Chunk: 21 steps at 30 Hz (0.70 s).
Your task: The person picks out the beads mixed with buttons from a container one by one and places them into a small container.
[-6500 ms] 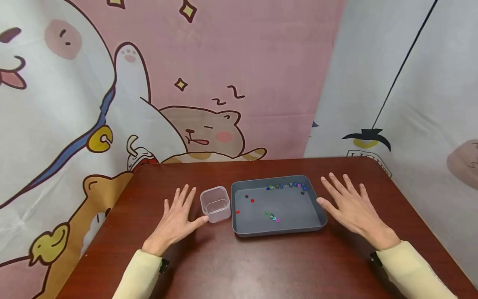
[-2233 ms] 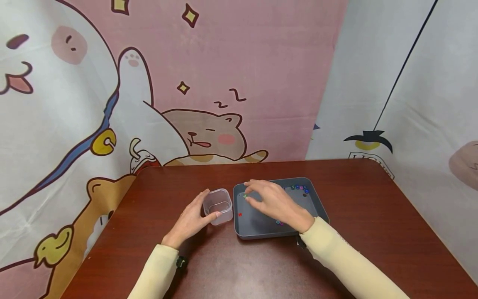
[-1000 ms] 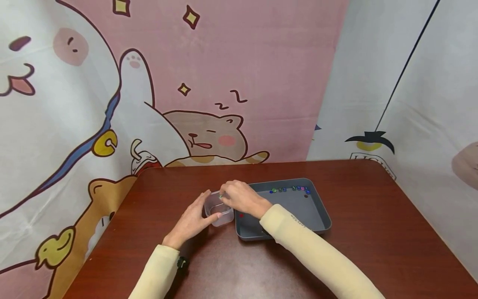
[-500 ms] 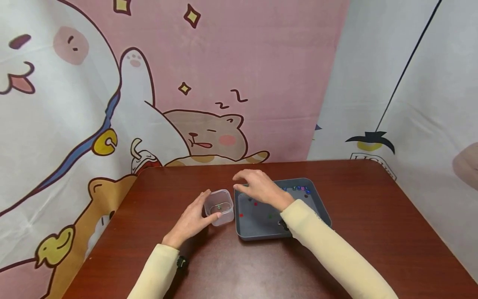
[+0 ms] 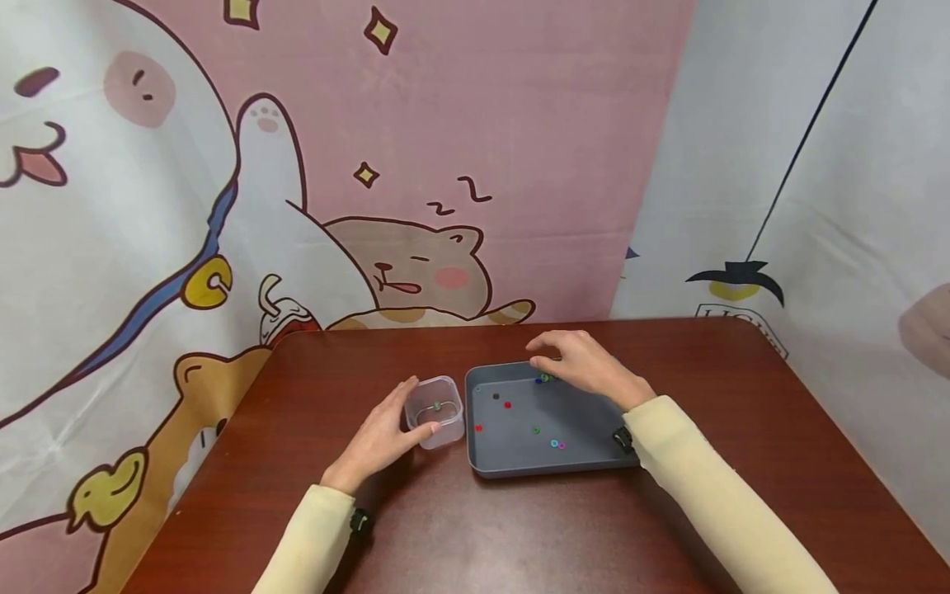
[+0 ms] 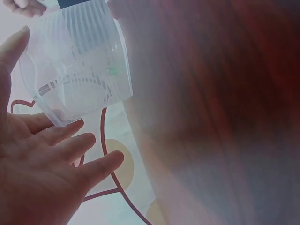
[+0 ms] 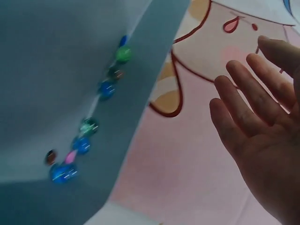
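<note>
My left hand rests on the brown table with its thumb and straight fingers against a small clear plastic cup. The left wrist view shows the cup between thumb and splayed fingers, with a green bead inside. My right hand hovers over the far rim of a grey tray, fingers relaxed and holding nothing. In the right wrist view a row of coloured beads lies along the tray's far wall, below my empty palm. Loose beads dot the tray floor.
The table is dark red-brown wood; its rounded far corners meet a cartoon-printed cloth backdrop. Cup and tray stand side by side near the middle, the tray to the right.
My right hand carried a green bead from the tray to the cup, let it go there, and has moved back right to the tray's far rim. The left hand has stayed at the cup.
</note>
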Each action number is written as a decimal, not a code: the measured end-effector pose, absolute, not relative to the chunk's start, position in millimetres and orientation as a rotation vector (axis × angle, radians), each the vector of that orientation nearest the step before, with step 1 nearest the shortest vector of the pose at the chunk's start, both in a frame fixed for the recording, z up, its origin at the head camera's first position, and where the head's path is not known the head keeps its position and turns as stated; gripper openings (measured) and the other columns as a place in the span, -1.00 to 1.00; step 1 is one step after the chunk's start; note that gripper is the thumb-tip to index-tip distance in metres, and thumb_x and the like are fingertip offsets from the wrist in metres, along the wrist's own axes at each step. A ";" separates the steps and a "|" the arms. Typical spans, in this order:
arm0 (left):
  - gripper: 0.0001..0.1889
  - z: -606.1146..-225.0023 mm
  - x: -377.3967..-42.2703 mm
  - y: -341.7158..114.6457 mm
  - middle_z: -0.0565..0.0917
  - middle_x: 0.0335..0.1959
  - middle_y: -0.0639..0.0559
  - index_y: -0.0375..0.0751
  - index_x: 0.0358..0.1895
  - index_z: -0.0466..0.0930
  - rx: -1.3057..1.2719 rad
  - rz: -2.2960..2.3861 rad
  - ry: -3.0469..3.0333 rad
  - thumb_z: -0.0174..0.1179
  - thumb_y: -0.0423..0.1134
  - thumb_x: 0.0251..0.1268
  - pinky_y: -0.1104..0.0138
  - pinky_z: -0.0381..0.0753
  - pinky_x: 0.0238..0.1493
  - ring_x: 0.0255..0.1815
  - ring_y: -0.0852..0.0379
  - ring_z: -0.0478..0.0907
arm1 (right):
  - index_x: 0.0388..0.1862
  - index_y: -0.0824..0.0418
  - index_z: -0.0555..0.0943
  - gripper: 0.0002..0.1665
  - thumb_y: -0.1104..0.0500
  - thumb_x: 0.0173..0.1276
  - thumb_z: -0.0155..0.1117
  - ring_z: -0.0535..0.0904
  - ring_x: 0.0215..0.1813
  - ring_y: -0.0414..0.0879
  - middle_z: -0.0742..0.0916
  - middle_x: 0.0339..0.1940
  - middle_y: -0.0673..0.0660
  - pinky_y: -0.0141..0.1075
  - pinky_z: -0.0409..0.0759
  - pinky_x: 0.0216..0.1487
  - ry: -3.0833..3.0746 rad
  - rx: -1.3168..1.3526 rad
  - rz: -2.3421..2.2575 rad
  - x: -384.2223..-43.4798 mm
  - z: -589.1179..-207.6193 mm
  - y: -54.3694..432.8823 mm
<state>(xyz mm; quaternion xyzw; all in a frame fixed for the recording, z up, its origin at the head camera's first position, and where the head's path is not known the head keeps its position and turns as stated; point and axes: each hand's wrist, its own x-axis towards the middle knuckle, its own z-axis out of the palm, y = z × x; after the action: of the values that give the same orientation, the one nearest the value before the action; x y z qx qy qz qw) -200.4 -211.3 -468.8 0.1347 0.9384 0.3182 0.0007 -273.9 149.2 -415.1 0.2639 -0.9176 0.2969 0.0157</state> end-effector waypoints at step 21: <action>0.03 -471.2 -201.9 -212.3 0.25 0.61 -0.18 -0.21 0.63 0.17 0.468 1.014 2.946 0.40 0.26 0.25 -0.11 0.28 0.50 0.57 -0.16 0.26 | 0.12 0.30 0.74 -0.68 0.28 0.41 0.40 0.68 0.16 0.12 0.78 0.07 0.20 0.07 0.63 0.18 -2.996 0.795 0.809 -287.0 -451.5 177.1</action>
<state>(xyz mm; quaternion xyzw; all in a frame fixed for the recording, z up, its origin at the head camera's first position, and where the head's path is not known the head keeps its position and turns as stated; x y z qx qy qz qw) -201.9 -212.3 -471.2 0.1484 0.9350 0.3220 -0.0047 -287.0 177.1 -451.5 0.2480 -0.9348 0.2525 -0.0308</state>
